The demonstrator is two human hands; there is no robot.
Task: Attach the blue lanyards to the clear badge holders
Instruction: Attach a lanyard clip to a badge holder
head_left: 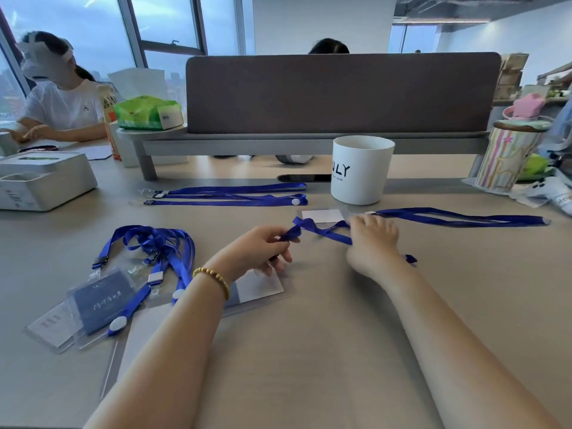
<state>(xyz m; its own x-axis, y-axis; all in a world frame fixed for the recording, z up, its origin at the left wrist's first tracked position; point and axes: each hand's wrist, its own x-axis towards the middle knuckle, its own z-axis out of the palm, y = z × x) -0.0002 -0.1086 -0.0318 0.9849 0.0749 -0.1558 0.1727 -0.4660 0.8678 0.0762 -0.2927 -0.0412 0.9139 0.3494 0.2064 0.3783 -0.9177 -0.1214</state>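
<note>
Head | left hand (261, 246) pinches blue lanyard (322, 231) | right hand (373, 239) grips it | badge holder (322, 215) holds card

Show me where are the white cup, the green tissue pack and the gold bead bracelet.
white cup (360, 173): head view, on its front wall beside the black letters.
green tissue pack (140, 114): head view, on its green wrapper.
gold bead bracelet (213, 278): head view, on the beads across the left wrist.

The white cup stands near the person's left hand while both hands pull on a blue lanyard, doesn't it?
Not quite. The head view shows the white cup beyond the right hand, not the left hand. The rest holds: both hands grip one blue lanyard stretched between them.
</note>
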